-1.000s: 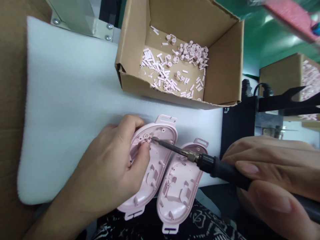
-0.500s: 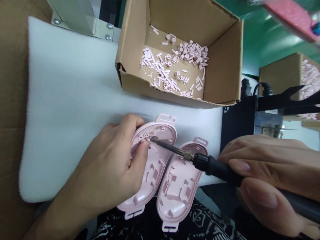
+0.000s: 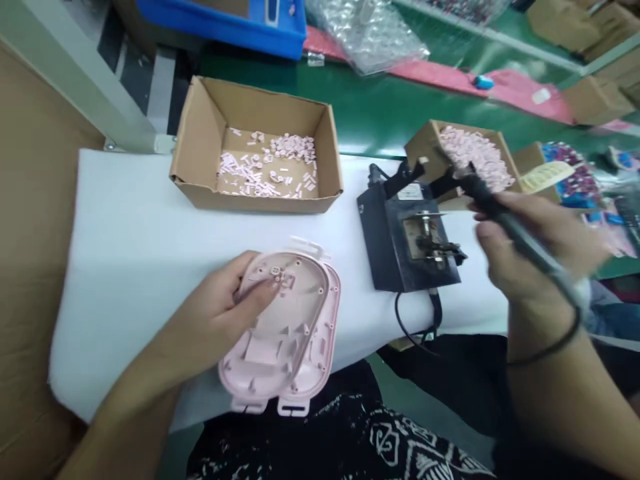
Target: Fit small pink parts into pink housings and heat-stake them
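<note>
My left hand (image 3: pixel 220 317) grips the upper pink oval shell (image 3: pixel 263 357), its thumb pressed on small parts near the shell's top. A second pink shell (image 3: pixel 327 333) lies partly under the first, showing along its right side. My right hand (image 3: pixel 537 243) is closed around a black pen-shaped tool (image 3: pixel 525 240) with a cable, raised at the right and blurred. The tool's front end is close to the black stand (image 3: pixel 407 230) and a box of pink pieces (image 3: pixel 477 157).
An open cardboard box (image 3: pixel 260 200) with loose pink parts stands behind the shells. Further back are a blue tray (image 3: pixel 235 30) and bubble wrap (image 3: pixel 370 40). A box of red and blue pieces (image 3: pixel 575 173) stands at the far right. A cable hangs below the black stand.
My right hand has carried the tool away from the shells, up and to the right. The shells now overlap instead of lying side by side. The view has shifted, showing more of the bench.
</note>
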The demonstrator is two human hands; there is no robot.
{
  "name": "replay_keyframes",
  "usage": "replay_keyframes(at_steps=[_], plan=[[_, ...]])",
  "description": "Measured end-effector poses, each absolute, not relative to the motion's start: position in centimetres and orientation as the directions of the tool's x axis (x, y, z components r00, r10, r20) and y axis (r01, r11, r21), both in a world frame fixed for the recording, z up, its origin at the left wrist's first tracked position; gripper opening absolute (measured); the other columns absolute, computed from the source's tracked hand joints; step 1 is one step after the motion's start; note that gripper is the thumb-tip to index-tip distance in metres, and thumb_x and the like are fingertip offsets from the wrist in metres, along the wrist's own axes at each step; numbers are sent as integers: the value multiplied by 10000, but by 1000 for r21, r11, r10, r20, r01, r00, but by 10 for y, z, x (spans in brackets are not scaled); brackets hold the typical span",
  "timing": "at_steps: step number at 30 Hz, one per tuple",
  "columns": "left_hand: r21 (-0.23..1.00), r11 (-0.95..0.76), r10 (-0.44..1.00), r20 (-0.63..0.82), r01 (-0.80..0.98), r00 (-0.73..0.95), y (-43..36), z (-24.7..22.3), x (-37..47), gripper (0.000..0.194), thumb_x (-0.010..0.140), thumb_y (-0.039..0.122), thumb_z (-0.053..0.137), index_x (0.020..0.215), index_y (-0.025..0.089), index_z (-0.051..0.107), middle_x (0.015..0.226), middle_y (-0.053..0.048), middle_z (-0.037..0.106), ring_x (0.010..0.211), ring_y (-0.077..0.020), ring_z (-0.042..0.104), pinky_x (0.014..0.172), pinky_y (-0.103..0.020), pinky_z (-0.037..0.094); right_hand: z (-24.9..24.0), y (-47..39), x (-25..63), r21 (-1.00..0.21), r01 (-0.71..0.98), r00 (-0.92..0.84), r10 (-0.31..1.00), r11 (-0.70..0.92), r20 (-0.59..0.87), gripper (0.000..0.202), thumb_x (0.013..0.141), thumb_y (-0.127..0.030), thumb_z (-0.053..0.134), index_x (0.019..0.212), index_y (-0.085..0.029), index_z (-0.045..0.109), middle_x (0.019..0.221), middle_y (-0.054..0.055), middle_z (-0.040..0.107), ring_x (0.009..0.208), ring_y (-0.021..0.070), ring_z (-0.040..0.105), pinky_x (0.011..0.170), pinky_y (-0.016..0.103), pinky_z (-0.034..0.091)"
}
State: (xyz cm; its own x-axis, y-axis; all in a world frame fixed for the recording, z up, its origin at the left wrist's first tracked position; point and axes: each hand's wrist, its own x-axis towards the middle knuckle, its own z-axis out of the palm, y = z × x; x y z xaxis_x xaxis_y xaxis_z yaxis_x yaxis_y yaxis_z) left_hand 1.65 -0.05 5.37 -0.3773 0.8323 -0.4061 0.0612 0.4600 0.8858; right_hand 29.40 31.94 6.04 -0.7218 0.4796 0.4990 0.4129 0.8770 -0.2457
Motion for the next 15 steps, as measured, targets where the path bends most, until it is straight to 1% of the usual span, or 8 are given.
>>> replay_keyframes(at_steps=[1, 3, 5, 7, 8, 10, 12, 15], plan=[[876, 468, 835, -395, 117, -382, 5, 53, 26, 353, 970, 552, 530, 1052, 227, 642, 906, -28, 680, 792, -186, 668, 695, -292, 572, 56, 325, 291, -218, 334, -761, 399, 917, 512, 386, 945, -351, 665, 1291, -183, 631, 1143, 176, 706, 1019, 236, 690, 899, 374, 532], [854, 469, 832, -341, 226, -438, 13, 48, 43, 379, 990, 550, 485, 1066, 222, 659, 1129, -63, 649, 1009, -214, 663, 920, -342, 568, 50, 334, 283, -192, 164, -833, 240, 968, 499, 316, 925, -275, 691, 1230, -195, 682, 1073, 133, 740, 949, 213, 702, 861, 352, 552], [824, 479, 812, -286, 302, -509, 19, 43, 53, 418, 987, 562, 476, 1112, 216, 676, 1409, -91, 525, 1272, -267, 565, 1128, -399, 463, 48, 341, 277, -202, 72, -862, 163, 977, 479, 338, 946, -253, 639, 1281, -218, 658, 1061, 95, 747, 934, 209, 698, 850, 368, 570], [794, 503, 802, -282, 341, -527, 22, 41, 59, 464, 972, 584, 487, 1183, 215, 673, 1526, -91, 443, 1392, -312, 469, 1216, -452, 366, 50, 347, 274, -235, 25, -875, 135, 972, 466, 361, 961, -220, 566, 1314, -244, 640, 1085, 75, 742, 969, 222, 684, 871, 408, 573], [788, 512, 802, -295, 342, -520, 24, 42, 60, 485, 965, 595, 493, 1220, 218, 661, 1517, -92, 469, 1389, -321, 474, 1221, -469, 356, 52, 349, 275, -266, 14, -881, 138, 964, 453, 378, 960, -193, 532, 1316, -252, 643, 1106, 75, 736, 999, 233, 671, 891, 434, 567], [797, 514, 805, -322, 316, -499, 27, 45, 63, 516, 948, 620, 514, 1259, 228, 638, 1417, -91, 582, 1322, -323, 540, 1192, -472, 392, 54, 352, 280, -329, 29, -875, 183, 944, 448, 412, 944, -142, 480, 1299, -253, 658, 1147, 83, 721, 1043, 254, 647, 915, 478, 551], [829, 496, 797, -319, 256, -512, 30, 50, 67, 534, 915, 645, 559, 1241, 231, 640, 1330, -89, 655, 1272, -329, 583, 1163, -457, 426, 53, 350, 288, -369, 60, -844, 245, 927, 478, 443, 930, -108, 445, 1289, -250, 663, 1174, 92, 708, 1058, 261, 638, 915, 489, 546], [877, 453, 759, -285, 160, -586, 37, 59, 77, 575, 854, 670, 627, 1217, 223, 650, 1350, -89, 658, 1324, -340, 553, 1224, -459, 351, 44, 339, 302, -421, 102, -772, 339, 901, 538, 436, 953, -106, 412, 1288, -256, 647, 1179, 93, 702, 1059, 244, 643, 913, 466, 561]])
